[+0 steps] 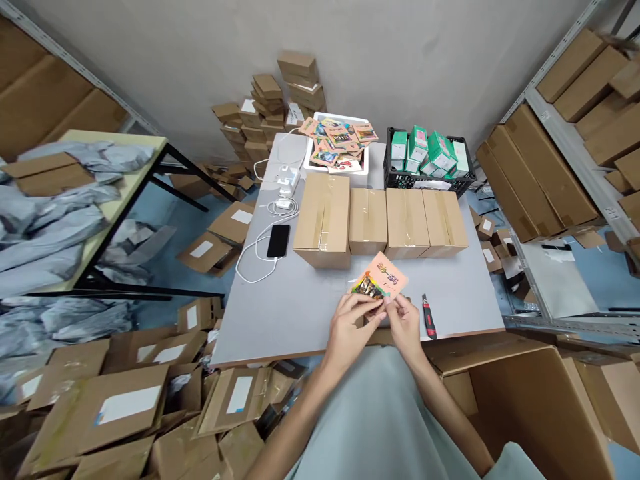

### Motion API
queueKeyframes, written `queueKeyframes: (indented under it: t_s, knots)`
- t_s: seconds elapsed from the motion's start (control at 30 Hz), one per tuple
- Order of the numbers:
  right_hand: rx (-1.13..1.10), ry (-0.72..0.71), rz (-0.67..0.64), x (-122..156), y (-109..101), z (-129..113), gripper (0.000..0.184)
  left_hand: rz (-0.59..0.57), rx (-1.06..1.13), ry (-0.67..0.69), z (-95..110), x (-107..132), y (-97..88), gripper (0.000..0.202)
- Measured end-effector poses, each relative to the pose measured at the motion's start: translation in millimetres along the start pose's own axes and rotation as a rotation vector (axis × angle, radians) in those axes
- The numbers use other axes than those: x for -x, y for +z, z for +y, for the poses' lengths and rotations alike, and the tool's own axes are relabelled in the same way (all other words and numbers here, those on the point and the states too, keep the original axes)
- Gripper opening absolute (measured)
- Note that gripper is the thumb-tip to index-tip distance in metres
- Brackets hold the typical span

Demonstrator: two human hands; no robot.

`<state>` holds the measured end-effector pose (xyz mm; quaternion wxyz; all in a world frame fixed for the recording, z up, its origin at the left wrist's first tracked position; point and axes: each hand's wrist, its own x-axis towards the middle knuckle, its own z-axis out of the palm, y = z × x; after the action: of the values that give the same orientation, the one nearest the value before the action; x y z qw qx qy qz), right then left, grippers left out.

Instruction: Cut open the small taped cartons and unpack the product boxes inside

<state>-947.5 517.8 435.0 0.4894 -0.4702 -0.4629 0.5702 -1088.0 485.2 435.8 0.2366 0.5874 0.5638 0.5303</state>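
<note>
Both hands meet at the near edge of the grey table (280,320), gripping one pink-orange printed packet (387,275) by its lower edge. My left hand (353,327) pinches the lower left part, its fingers bent over the edge. My right hand (404,323) pinches the lower right corner between thumb and fingers. The packet tilts up toward me, with coloured lettering and a dark picture on its face. Right of my right hand lies a red and black box cutter (429,317). Behind the packet stands a row of closed cardboard boxes (407,223).
A white bin (364,170) heaped with similar packets stands at the back, beside a black crate (400,180) of green-white boxes. A phone (279,241), white cables and a power strip (289,180) lie left. A big open carton (525,407) is at my right; cartons crowd the floor.
</note>
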Motion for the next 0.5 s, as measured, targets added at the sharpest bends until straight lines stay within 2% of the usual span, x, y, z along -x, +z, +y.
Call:
queueKeyframes:
  t_s: [0.17,0.3,0.37,0.5]
  knots:
    - [0.043,-0.028,-0.116,-8.0,-22.4,-14.0,0.052,0.035,0.095,-0.267,-13.3,-14.0,-31.4,0.042]
    - [0.100,-0.016,-0.217,-9.2,-30.8,-20.4,0.054,-0.112,0.200,-0.412,-21.5,-18.4,-46.2,0.046]
    - [0.106,-0.022,-0.225,-9.8,-32.1,-19.1,0.056,-0.113,0.213,-0.425,-19.8,-17.4,-47.3,0.045]
    - [0.187,-0.074,-0.208,-9.7,-37.1,-15.5,0.050,-0.022,0.177,-0.352,-10.1,-14.3,-45.7,0.034]
